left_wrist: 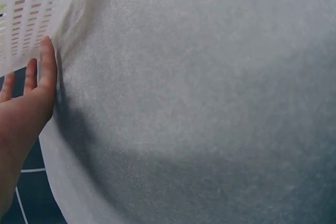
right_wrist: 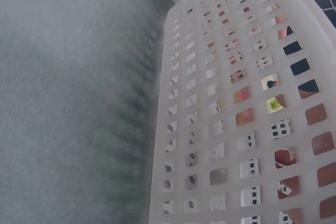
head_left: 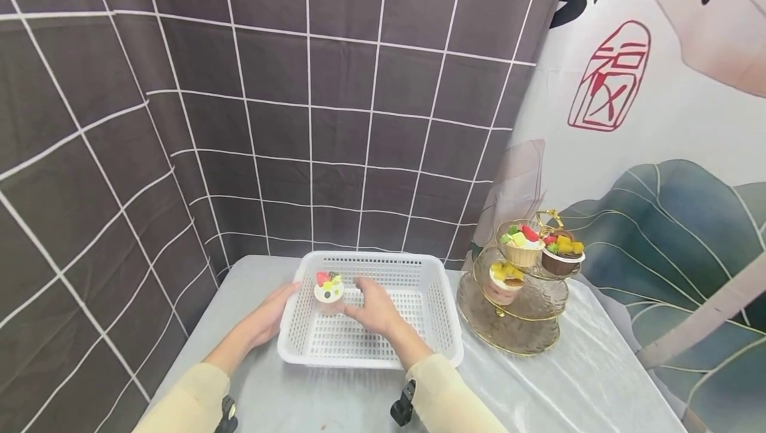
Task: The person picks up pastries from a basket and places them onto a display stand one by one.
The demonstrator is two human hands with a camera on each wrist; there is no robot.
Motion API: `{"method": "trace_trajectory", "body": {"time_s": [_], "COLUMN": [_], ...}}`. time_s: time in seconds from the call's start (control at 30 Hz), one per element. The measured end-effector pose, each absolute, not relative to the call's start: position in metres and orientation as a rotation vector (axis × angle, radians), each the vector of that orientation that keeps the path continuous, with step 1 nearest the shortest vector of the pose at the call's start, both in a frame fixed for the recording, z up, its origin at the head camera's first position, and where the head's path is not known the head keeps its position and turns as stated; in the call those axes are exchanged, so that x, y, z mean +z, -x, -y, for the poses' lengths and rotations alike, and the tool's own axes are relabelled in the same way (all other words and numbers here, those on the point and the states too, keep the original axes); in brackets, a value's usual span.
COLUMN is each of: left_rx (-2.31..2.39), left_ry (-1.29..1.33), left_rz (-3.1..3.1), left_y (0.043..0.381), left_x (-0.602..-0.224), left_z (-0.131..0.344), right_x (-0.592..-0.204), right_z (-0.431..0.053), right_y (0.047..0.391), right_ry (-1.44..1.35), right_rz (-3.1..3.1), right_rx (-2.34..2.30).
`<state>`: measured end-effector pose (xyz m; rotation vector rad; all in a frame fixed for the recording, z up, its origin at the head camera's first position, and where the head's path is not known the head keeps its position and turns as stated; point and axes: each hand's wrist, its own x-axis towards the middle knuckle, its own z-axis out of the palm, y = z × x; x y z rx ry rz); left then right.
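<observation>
A small dessert cup (head_left: 329, 292) topped with red and green fruit pieces stands in the left part of a white perforated plastic basket (head_left: 370, 361). My right hand (head_left: 376, 310) reaches into the basket just right of the cup, thumb close to its side and fingers spread away from it. Through the holes of the basket wall (right_wrist: 181, 103) in the right wrist view, bits of the cup (right_wrist: 274, 103) and hand show. Against the basket's left outer wall rests my left hand (head_left: 272, 316); in the left wrist view its extended fingers (left_wrist: 48, 66) lie along that wall.
To the basket's right stands a tiered glass stand (head_left: 509, 336) with gold edges. It carries a fruit-topped cup (head_left: 522, 250), a brown cup (head_left: 562, 260) and a yellow-topped cup (head_left: 504, 285). A pale cloth covers the table (head_left: 335, 403); a dark grid curtain (head_left: 341, 134) hangs behind.
</observation>
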<state>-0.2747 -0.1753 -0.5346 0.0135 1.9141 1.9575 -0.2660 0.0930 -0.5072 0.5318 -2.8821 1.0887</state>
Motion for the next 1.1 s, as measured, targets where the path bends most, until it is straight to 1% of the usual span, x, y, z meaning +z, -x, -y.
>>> {"method": "trace_trajectory", "body": {"time_s": [0.43, 0.87, 1.1], "left_rx": [1.938, 1.971, 1.976], "left_ry": [-0.007, 0.003, -0.003], "left_rz": [-1.911, -1.875, -1.863], "left_y": [0.276, 0.276, 0.275], "left_x": [-0.538, -0.536, -0.535], "left_z": [0.177, 0.175, 0.174], "right_x": [-0.499, -0.498, -0.497], "right_z": [-0.101, -0.102, -0.098], "right_y": [0.261, 0.262, 0.261], "right_ry": [-0.451, -0.503, -0.593], "right_rz": [2.753, 2.761, 2.735], "right_rx": [1.257, 1.253, 1.204]}}
